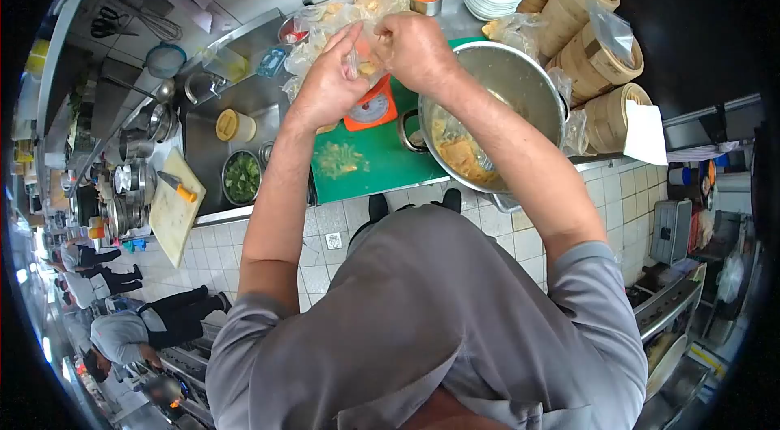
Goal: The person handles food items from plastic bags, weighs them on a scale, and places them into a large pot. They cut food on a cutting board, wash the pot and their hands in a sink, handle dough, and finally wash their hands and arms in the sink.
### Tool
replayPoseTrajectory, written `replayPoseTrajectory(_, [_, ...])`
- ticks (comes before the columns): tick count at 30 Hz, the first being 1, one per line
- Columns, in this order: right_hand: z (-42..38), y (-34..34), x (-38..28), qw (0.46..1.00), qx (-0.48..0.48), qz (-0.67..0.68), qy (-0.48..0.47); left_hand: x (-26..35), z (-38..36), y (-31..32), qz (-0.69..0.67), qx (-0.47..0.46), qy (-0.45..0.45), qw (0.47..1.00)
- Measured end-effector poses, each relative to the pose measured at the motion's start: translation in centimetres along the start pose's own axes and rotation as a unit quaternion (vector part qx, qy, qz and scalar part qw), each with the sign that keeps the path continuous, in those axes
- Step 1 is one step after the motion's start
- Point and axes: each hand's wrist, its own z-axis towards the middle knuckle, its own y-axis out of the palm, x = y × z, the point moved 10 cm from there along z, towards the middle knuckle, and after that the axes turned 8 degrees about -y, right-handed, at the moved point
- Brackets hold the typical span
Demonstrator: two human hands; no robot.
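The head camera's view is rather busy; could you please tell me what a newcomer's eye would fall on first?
Probably the orange scale on the green board, and the left hand and right hand at a clear plastic bag above it. Next, the big metal pot to its right, with yellowish food inside, and the bamboo steamers beyond.

A clear plastic bag is held between the left hand and right hand above an orange scale, near a large pot.
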Motion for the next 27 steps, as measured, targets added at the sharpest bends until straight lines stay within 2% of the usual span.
replayPoseTrajectory(1, [0.1,-0.1,-0.6,0.997,0.014,-0.074,-0.009,-0.3,-0.3,-0.3,-0.011,0.01,-0.008,1.0])
replayPoseTrajectory(2, [-0.1,-0.7,-1.1,1.0,0.02,-0.018,-0.005,-0.6,-0.5,-0.1,-0.018,0.01,-0.011,1.0])
replayPoseTrajectory(3, [0.3,-1.3,-1.6,1.0,0.016,-0.022,-0.01,-0.6,-0.4,-0.4,-0.006,0.025,0.007,1.0])
replayPoseTrajectory(5, [0.6,-2.8,-2.2,0.997,0.05,0.053,-0.026,-1.2,-0.8,-0.7,0.008,0.041,0.016,0.999])
replayPoseTrajectory(6, [0.6,-2.5,-0.5,0.985,0.056,0.166,0.003,-1.5,-0.8,-0.7,0.008,0.045,0.013,0.999])
replayPoseTrajectory(7, [0.3,-3.0,0.0,0.985,0.057,0.165,0.004,-1.7,-0.6,-0.5,0.007,0.047,0.013,0.999])
replayPoseTrajectory(9, [-0.2,-5.2,-0.2,0.994,0.072,0.075,-0.032,-3.3,0.1,-0.2,-0.033,0.036,-0.001,0.999])
replayPoseTrajectory(11, [-1.9,-7.2,0.7,0.993,0.075,0.092,-0.014,-4.1,0.1,-0.3,-0.071,0.02,-0.02,0.997])
replayPoseTrajectory(13, [-4.5,-8.2,2.7,1.0,-0.011,0.014,0.02,-3.1,-0.5,0.1,-0.149,-0.029,0.017,0.988])
replayPoseTrajectory(15, [-8.7,-8.6,7.2,0.991,-0.095,-0.007,0.095,-3.4,-1.8,-0.3,-0.111,-0.049,0.008,0.993])
replayPoseTrajectory(17, [-13.1,-8.9,9.4,0.967,-0.197,-0.129,0.098,-4.0,-3.6,0.1,-0.071,-0.069,-0.001,0.995])
replayPoseTrajectory(18, [-14.7,-9.3,10.9,0.968,-0.192,-0.124,0.103,-4.8,-4.5,-0.1,-0.156,-0.052,-0.007,0.986])
replayPoseTrajectory(19, [-17.0,-8.6,12.7,0.953,-0.243,-0.143,0.114,-5.9,-5.2,-0.3,-0.24,-0.034,-0.014,0.97])
replayPoseTrajectory(20, [-18.7,-7.9,13.5,0.934,-0.293,-0.159,0.125,-6.4,-5.5,-0.5,-0.253,-0.018,-0.025,0.967])
replayPoseTrajectory(21, [-19.6,-7.9,14.1,0.936,-0.288,-0.153,0.132,-6.5,-5.7,0.5,-0.247,-0.027,-0.028,0.968])
replayPoseTrajectory(22, [-20.3,-7.7,14.5,0.943,-0.275,-0.12,0.147,-7.0,-5.9,0.5,-0.088,0.03,-0.054,0.994])
replayPoseTrajectory(23, [-20.9,-7.6,14.7,0.947,-0.263,-0.086,0.162,-7.2,-6.0,0.4,0.074,0.087,-0.077,0.99])
replayPoseTrajectory(24, [-21.5,-7.2,15.3,0.949,-0.257,-0.08,0.165,-6.5,-5.4,0.7,0.161,0.103,-0.043,0.981])
replayPoseTrajectory(25, [-22.0,-6.6,16.1,0.953,-0.242,-0.063,0.171,-6.2,-4.3,1.2,0.168,0.1,-0.04,0.98])
replayPoseTrajectory(27, [-22.3,-6.4,16.8,0.957,-0.225,-0.046,0.177,-2.6,-2.3,3.0,0.265,0.13,0.042,0.955])
